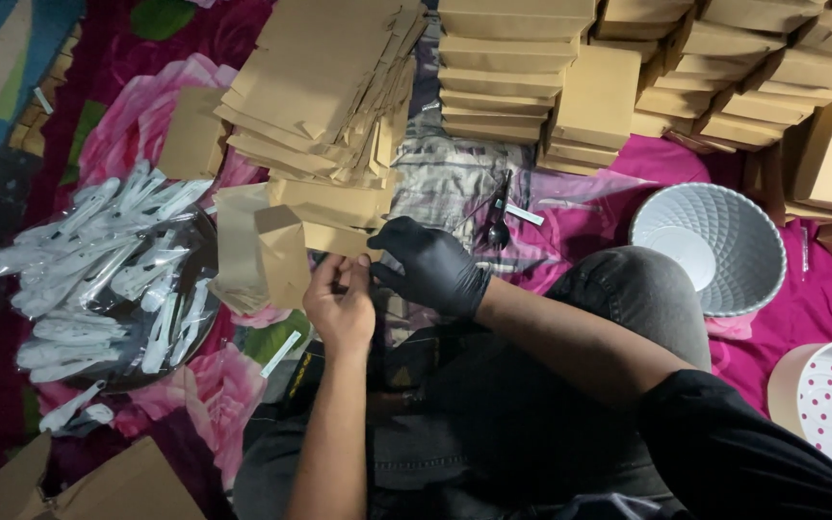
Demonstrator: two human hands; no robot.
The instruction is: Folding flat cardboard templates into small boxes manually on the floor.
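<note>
Both hands' fingers (pixel 344 279) pinch brown paper bag (pixel 281 252) edge

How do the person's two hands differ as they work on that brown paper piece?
The right hand wears a black glove, while the left hand is bare. The right hand comes in from the right, across the knee; the left hand reaches straight up from below. Both hands meet at the brown paper piece and pinch its lower right edge, in front of the heap of flat brown paper.
</note>
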